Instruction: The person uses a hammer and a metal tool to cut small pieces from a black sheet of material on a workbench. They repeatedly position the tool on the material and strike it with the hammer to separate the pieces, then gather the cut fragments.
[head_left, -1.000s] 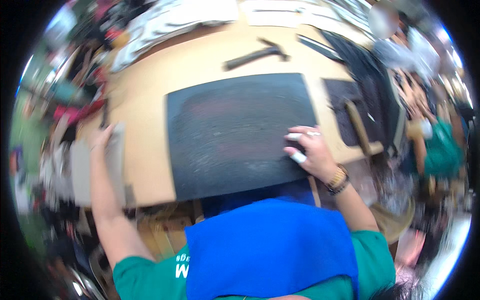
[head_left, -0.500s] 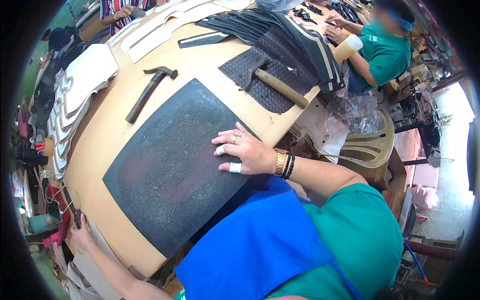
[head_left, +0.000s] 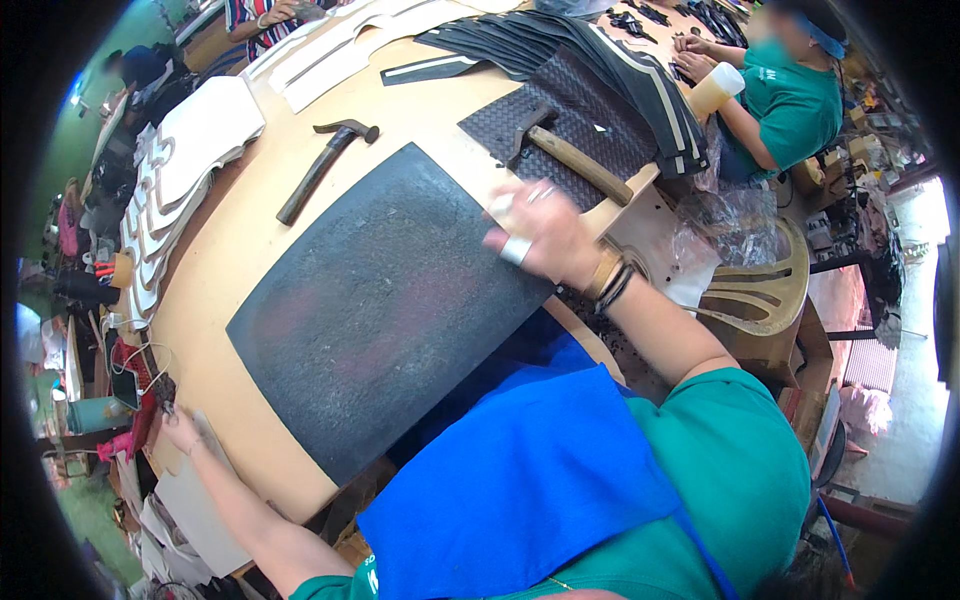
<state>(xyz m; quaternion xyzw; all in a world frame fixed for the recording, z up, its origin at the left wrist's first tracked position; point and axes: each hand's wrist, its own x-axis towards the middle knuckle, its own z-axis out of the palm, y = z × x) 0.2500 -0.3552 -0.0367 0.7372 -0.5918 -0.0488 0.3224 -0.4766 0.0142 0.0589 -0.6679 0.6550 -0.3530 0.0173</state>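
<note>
A large black board [head_left: 385, 310] with a rough, worn surface lies on the tan table in front of me. My right hand [head_left: 548, 232], blurred by motion, is over the board's right corner; white tape wraps some fingers, and it wears rings. What its fingers hold, if anything, is unclear. Far out to the left, my left hand [head_left: 182, 430] has its fingers closed at a dark brown, textured thing [head_left: 165, 390] by the table's edge. A hammer with a dark handle [head_left: 318, 178] lies beyond the board. Another hammer with a wooden handle [head_left: 580, 165] rests on dark woven-pattern sheet material [head_left: 600, 110].
White cut pieces [head_left: 200, 140] are stacked along the left edge, with more at the back. Dark strips with pale lines [head_left: 640, 90] lie in a pile at the far right. A co-worker in green [head_left: 795, 110] sits there, near a plastic chair [head_left: 765, 285]. Another person stands at the far left.
My right hand has moved off the middle right of the board, away from me and to the right. My left hand stays by the dark brown thing. The whole view has shifted slightly.
</note>
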